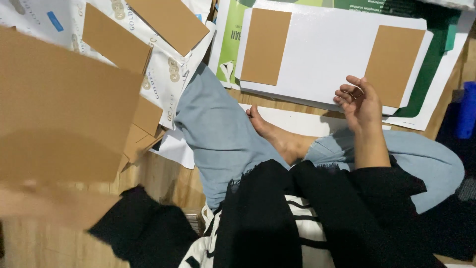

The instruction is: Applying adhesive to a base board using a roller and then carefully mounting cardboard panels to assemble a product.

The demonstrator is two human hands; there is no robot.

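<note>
I am holding a large brown card (59, 109) up close with my left hand (44, 206), blurred, its fingers seemingly clamped on the card's lower edge. My right hand (361, 101) is resting open-fingered on the white board (327, 54), touching a smaller brown panel (394, 64).

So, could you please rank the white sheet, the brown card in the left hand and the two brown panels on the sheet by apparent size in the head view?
1. White sheet, though the brown card rivals it only through nearness.
2. Brown card.
3. Left brown panel and right brown panel, alike.
</note>
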